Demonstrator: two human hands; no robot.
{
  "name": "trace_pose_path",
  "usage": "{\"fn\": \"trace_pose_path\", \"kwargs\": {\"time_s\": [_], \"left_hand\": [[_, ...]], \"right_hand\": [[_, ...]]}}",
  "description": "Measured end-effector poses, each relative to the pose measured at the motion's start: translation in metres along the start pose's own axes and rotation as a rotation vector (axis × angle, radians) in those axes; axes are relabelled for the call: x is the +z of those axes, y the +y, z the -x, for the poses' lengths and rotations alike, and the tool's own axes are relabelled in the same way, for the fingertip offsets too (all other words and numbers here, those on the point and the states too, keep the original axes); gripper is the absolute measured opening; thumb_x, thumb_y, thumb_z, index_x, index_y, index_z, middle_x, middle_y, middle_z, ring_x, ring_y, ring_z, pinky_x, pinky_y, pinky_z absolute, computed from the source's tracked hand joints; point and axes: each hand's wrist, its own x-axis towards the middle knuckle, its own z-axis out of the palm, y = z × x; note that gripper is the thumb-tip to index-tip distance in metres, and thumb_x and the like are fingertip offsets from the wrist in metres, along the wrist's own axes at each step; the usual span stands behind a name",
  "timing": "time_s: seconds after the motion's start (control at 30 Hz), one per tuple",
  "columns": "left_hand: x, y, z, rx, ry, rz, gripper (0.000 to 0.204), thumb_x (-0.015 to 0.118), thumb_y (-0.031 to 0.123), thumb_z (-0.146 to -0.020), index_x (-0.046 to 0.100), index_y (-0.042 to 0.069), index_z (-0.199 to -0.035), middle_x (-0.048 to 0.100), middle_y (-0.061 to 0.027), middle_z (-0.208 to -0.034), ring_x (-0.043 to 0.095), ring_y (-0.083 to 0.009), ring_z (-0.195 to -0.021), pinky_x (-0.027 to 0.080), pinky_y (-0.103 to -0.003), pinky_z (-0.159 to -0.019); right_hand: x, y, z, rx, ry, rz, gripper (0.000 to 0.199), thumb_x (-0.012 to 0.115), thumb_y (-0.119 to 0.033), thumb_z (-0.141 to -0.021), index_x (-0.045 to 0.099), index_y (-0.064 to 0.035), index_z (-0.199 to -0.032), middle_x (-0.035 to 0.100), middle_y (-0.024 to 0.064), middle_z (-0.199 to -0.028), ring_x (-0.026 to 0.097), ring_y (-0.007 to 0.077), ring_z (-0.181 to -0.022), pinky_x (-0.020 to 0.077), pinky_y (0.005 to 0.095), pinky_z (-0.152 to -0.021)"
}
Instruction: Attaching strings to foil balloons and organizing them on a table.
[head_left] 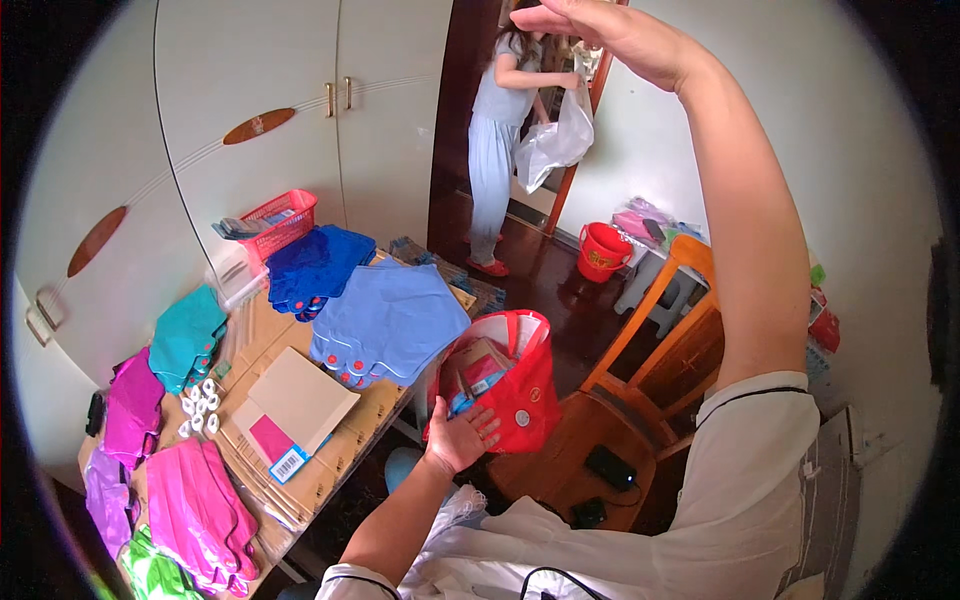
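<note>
My left hand [460, 437] is open, palm up and fingers spread, just in front of a red tote bag [537, 400]. The bag stands open beside the table, with flat cardboard packs [483, 365] inside. My right hand [625, 42] is raised high at the top of the view, its fingers stretched out and nothing seen in it. Nearest my left hand on the table [345, 455] lie a stack of light blue folded pieces [395, 310] with red dots along the edge and brown cardboard sheets [300, 395] with a pink and blue printed corner.
More folded stacks lie leftward: dark blue [315, 265], teal [187, 335], pink [195, 510]. White rolls [200, 405] and a pink basket [280, 225] are there too. A wooden chair [600, 440] holds a black device. Beyond, a person [495, 150] holds a white plastic bag [555, 145] near a red bucket [603, 252].
</note>
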Motion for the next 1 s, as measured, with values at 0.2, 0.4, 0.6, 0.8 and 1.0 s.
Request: {"fn": "trace_pose_path", "kwargs": {"time_s": [0.2, 0.4, 0.6, 0.8, 1.0], "left_hand": [[-0.004, -0.002, 0.000, 0.020, 0.013, -0.004, 0.104, 0.037, 0.077, -0.081, 0.018, -0.001, -0.146, 0.022, -0.0182, -0.152, 0.027, -0.0360, -0.136, 0.025, -0.049, -0.108], [0.038, 0.000, 0.026, 0.127, 0.197, -0.315, 0.100, 0.037, 0.073, -0.085, 0.011, 0.000, -0.148, 0.014, -0.0171, -0.155, 0.020, -0.0339, -0.141, 0.015, -0.048, -0.114], [0.176, 0.074, 0.115, 0.993, -0.071, -1.151, 0.085, 0.024, 0.065, -0.094, 0.010, 0.002, -0.149, 0.007, -0.0152, -0.157, 0.005, -0.0276, -0.145, 0.000, -0.043, -0.116], [0.201, 0.111, 0.116, 1.085, -0.107, -1.048, 0.083, 0.019, 0.066, -0.093, 0.013, 0.005, -0.150, 0.006, -0.0123, -0.158, 0.001, -0.0266, -0.146, -0.005, -0.043, -0.115], [0.202, 0.098, 0.090, 1.074, -0.143, -1.007, 0.083, 0.017, 0.065, -0.094, 0.013, 0.005, -0.150, 0.006, -0.0124, -0.158, 0.001, -0.0249, -0.146, -0.005, -0.043, -0.115]], "right_hand": [[0.002, -0.002, 0.001, 0.019, -0.018, 0.026, 0.092, 0.030, -0.069, -0.091, 0.036, 0.0091, -0.137, 0.037, 0.0212, -0.145, 0.045, 0.0221, -0.129, 0.0222, 0.0410, -0.112], [0.004, 0.023, 0.012, -0.111, 0.014, -0.168, 0.079, 0.031, -0.064, -0.094, 0.036, -0.0016, -0.142, 0.036, 0.0159, -0.147, 0.033, 0.0234, -0.137, 0.0205, 0.0424, -0.113], [0.078, 0.121, 0.108, 0.024, 0.628, -0.696, 0.071, 0.019, -0.056, -0.099, 0.030, -0.0034, -0.146, 0.030, 0.0150, -0.150, 0.035, 0.0285, -0.135, 0.0217, 0.0432, -0.112], [0.136, 0.184, 0.165, 0.107, 0.749, -0.856, 0.079, 0.016, -0.061, -0.097, 0.026, -0.0006, -0.146, 0.024, 0.0176, -0.153, 0.023, 0.0307, -0.141, 0.0130, 0.0434, -0.115], [0.182, 0.167, 0.151, 0.006, 0.695, -0.946, 0.083, 0.016, -0.066, -0.094, 0.027, -0.0013, -0.146, 0.024, 0.0166, -0.153, 0.018, 0.0302, -0.143, 0.0060, 0.0429, -0.116]]}}
